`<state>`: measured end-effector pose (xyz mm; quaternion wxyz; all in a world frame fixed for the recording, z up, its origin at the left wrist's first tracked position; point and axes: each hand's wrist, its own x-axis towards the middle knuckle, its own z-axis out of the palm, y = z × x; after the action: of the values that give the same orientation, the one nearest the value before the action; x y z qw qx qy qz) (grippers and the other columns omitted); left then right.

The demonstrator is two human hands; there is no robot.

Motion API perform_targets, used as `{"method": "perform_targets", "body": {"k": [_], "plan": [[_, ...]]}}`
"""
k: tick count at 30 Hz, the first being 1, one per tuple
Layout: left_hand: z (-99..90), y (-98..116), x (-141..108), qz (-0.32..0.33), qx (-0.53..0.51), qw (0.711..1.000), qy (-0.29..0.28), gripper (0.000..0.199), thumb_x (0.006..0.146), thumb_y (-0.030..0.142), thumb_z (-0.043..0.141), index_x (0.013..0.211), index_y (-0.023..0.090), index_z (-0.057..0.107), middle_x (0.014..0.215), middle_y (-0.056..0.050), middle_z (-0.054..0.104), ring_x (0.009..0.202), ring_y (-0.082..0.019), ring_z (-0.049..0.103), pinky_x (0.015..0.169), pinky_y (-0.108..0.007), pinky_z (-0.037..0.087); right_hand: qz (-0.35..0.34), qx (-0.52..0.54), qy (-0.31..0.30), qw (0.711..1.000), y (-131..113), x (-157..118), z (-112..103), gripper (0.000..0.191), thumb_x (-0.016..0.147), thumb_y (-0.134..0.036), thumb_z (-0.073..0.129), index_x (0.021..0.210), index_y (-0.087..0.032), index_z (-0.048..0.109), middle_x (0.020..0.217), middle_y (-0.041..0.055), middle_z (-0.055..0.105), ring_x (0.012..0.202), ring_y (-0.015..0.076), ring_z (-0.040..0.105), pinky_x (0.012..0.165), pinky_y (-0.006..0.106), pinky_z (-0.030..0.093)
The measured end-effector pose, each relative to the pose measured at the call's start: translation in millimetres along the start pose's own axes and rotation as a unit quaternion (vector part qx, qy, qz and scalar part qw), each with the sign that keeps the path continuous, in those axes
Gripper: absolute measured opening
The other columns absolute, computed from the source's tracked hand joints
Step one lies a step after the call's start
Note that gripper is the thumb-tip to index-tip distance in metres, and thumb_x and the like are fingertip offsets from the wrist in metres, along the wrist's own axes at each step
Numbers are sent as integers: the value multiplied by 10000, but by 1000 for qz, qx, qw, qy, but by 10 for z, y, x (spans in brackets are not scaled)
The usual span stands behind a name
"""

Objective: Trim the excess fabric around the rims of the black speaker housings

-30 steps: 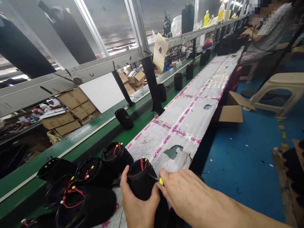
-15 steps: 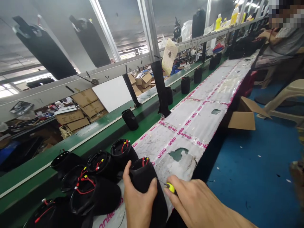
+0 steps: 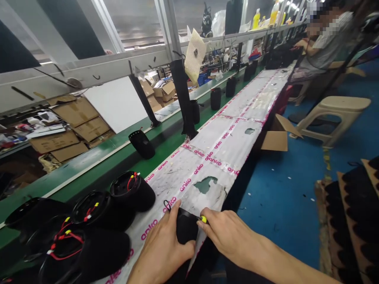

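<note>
My left hand (image 3: 162, 248) is wrapped round a black fabric-covered cylinder (image 3: 186, 227) at the near edge of the bench. A small black loop (image 3: 167, 205) sticks up beside its fingertips. My right hand (image 3: 233, 234) pinches a small yellow-and-black-handled tool (image 3: 203, 219), its thin tip against or very close to the cylinder's upper edge. What exactly the tip touches is too small to tell. To the left stand several similar black cylinders (image 3: 106, 252), open at the top, with red wires and white and yellow connectors showing inside.
The bench is covered with torn white sheeting (image 3: 219, 157) printed with pink lettering. A green belt (image 3: 115, 169) runs alongside, carrying more black cylinders (image 3: 141, 144). A metal post (image 3: 180, 94) rises between them. At right are an open carton (image 3: 275, 140), a stool (image 3: 334, 114) and a seated person (image 3: 325, 47).
The view has swung right. My left hand has turned the black cylinder, so its wired open end no longer shows. My right hand keeps the tool at the cylinder's side.
</note>
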<state>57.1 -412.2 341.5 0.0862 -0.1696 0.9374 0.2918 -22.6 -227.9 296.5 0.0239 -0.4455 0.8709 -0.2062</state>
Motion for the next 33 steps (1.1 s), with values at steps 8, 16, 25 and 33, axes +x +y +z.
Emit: {"method": "perform_targets", "body": {"k": [8,16,25,33], "plan": [[10,64,35,-19,32,999,-19,897,740,320,626,1570,197,311,1381,-171,607,1260,-407,563,1038,-515,403,-48,-46,12,998,0,-96,105,228,1094,-281,307,1048,-197,514,881,37,660,673,229,647,590,368,318],[-36,112,47,-38,50,997,-49,909,742,334,620,1572,193,276,1364,-177,617,1258,-387,572,1033,-494,416,-18,-68,58,996,-47,-111,207,167,1086,-309,362,1004,-207,465,690,-15,586,551,208,591,547,376,240],[-58,114,68,-32,64,996,-48,903,739,341,599,1568,170,283,1384,-182,614,1305,-375,557,1031,-480,445,-26,-97,106,989,-31,-170,352,141,1072,-305,416,1093,-186,490,731,-12,574,572,180,559,587,364,293],[-16,200,77,-55,122,989,-59,922,758,378,569,1583,158,222,1402,-202,588,1243,-384,601,989,-490,473,-37,-177,128,975,-45,-268,388,327,1038,-285,504,1324,-127,490,793,20,586,652,208,573,637,391,362]]}}
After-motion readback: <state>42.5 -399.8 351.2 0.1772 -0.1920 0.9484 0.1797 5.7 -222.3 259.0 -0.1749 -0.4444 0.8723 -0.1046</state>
